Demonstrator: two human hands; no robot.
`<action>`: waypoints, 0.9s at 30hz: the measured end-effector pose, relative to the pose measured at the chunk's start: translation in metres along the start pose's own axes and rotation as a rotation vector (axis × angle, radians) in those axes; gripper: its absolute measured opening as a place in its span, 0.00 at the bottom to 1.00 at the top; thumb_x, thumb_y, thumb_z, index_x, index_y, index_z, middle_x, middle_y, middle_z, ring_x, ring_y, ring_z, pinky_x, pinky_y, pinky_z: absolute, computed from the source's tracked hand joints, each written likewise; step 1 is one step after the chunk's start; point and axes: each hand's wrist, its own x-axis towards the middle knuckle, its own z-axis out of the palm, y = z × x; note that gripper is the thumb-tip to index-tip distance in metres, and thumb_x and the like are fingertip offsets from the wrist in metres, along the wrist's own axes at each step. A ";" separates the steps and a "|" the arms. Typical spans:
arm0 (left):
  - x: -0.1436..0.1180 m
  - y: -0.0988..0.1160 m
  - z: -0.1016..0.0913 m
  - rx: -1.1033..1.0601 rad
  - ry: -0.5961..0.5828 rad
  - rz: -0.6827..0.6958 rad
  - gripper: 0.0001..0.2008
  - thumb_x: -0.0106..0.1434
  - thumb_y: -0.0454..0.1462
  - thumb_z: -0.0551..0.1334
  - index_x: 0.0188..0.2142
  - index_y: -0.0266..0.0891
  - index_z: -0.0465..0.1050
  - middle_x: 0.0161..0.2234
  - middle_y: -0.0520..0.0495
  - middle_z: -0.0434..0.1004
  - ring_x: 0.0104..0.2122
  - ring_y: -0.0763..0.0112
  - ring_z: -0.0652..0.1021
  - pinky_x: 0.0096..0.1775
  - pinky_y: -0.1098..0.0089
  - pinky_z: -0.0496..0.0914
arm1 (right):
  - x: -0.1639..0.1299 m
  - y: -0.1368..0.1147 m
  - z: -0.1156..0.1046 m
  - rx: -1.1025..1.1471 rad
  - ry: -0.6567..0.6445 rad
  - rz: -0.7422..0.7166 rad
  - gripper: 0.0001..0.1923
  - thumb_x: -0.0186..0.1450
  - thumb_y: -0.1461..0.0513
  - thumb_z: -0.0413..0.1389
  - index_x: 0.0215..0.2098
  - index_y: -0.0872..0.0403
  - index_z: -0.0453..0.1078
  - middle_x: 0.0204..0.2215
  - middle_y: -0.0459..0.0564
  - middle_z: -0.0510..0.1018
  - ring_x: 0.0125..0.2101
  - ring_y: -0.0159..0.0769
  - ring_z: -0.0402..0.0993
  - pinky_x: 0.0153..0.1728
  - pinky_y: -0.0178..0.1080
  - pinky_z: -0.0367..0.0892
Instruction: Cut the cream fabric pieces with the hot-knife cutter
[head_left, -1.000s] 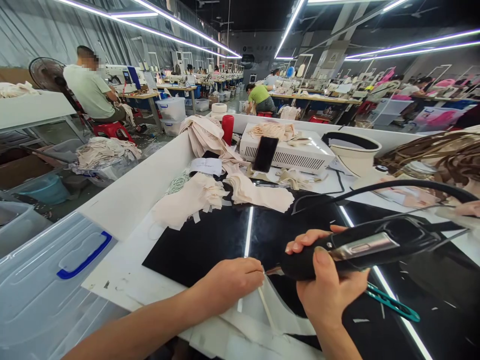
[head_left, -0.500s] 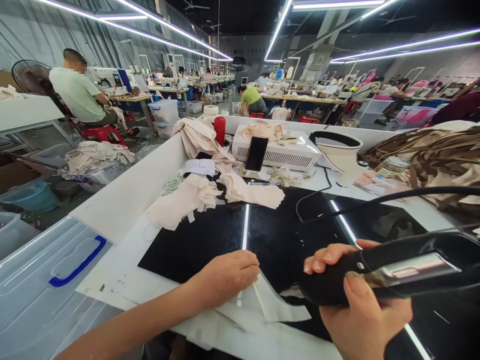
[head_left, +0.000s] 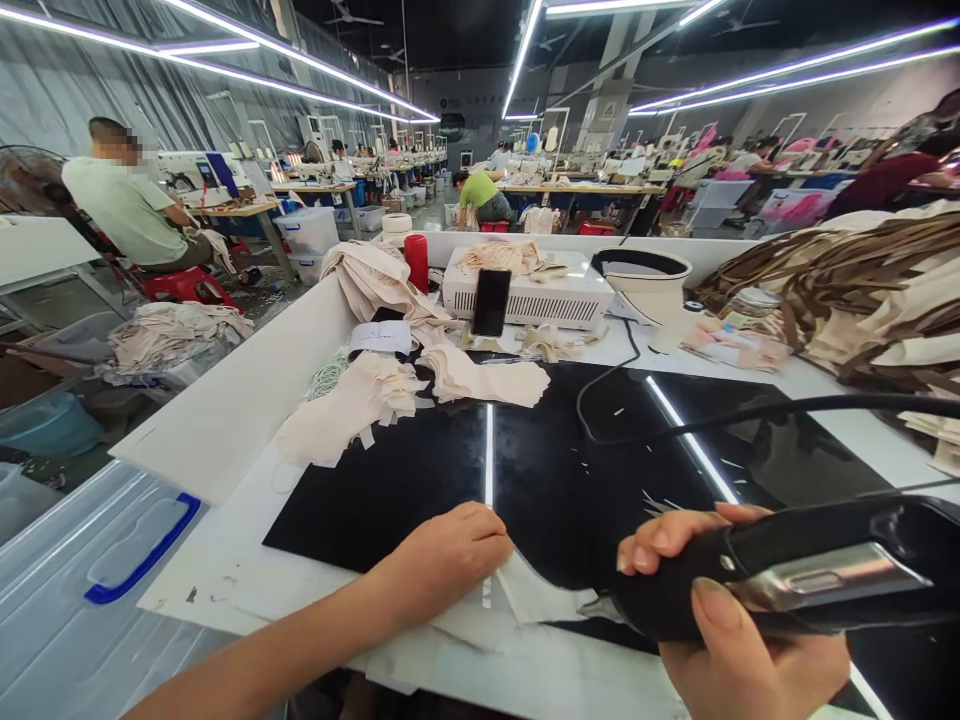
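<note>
Left hand point(head_left: 450, 550) flat, fingers curled, pinning a pale fabric piece point(head_left: 536, 600) at the near edge of the black worktop point(head_left: 405, 480). Right hand point(head_left: 739, 650) wrapped round a corded black handheld tool point(head_left: 787, 580), its tip at the fabric edge. Fabric looks thin, limp, light, likely to slide; best held pressed flat close to the tip. Beige cut pieces point(head_left: 352, 405) heaped well behind.

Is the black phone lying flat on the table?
No, the black phone stands upright, leaning against the white vented box.
</note>
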 end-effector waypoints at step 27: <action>-0.015 0.000 -0.009 -0.137 0.013 -0.041 0.10 0.80 0.36 0.56 0.45 0.36 0.75 0.45 0.46 0.78 0.48 0.66 0.79 0.51 0.69 0.77 | 0.001 0.004 -0.001 -0.027 0.018 -0.015 0.21 0.60 0.57 0.71 0.49 0.47 0.73 0.28 0.44 0.77 0.25 0.37 0.73 0.23 0.41 0.77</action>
